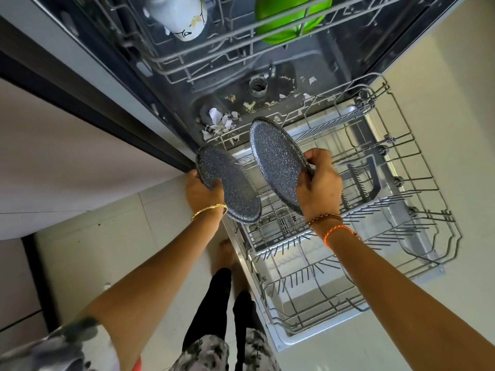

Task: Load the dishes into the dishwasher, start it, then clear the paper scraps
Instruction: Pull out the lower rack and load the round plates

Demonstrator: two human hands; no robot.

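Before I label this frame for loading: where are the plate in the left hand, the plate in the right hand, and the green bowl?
Left-hand plate [233,188]: head view, middle of its speckled face.
Right-hand plate [276,159]: head view, centre of its underside.
Green bowl [284,20]: head view, its side behind upper-rack wires.
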